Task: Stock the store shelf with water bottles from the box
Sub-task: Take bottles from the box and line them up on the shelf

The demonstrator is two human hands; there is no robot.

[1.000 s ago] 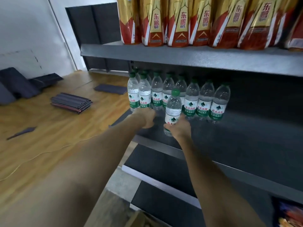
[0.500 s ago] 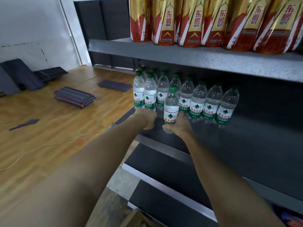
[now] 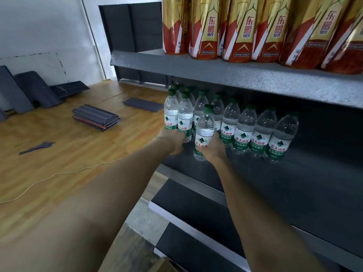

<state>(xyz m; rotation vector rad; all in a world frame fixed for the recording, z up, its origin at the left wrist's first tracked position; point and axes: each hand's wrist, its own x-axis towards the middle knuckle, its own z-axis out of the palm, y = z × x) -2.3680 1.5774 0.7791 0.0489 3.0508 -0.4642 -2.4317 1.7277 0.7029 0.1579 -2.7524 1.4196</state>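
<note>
A row of clear water bottles [image 3: 243, 132] with green caps and green labels stands on the dark grey middle shelf [image 3: 314, 179]. My right hand [image 3: 214, 152] grips the lower part of one water bottle [image 3: 204, 130], which stands upright just in front of the row. My left hand [image 3: 172, 142] is curled around the base of the front bottle [image 3: 185, 120] at the row's left end. A corner of the cardboard box [image 3: 163, 266] shows at the bottom edge.
Tall gold-and-red drink bottles [image 3: 235, 30] fill the upper shelf [image 3: 255, 79] right above the water bottles. The middle shelf is bare to the right of the row. Lower shelves [image 3: 196, 211] jut out below. Dark panels [image 3: 96, 119] and a thin cable [image 3: 59, 173] lie on the wooden floor at left.
My right hand has pushed its bottle a little further in toward the row and set it more upright. My left hand stays at the left-end bottles. The view has moved closer.
</note>
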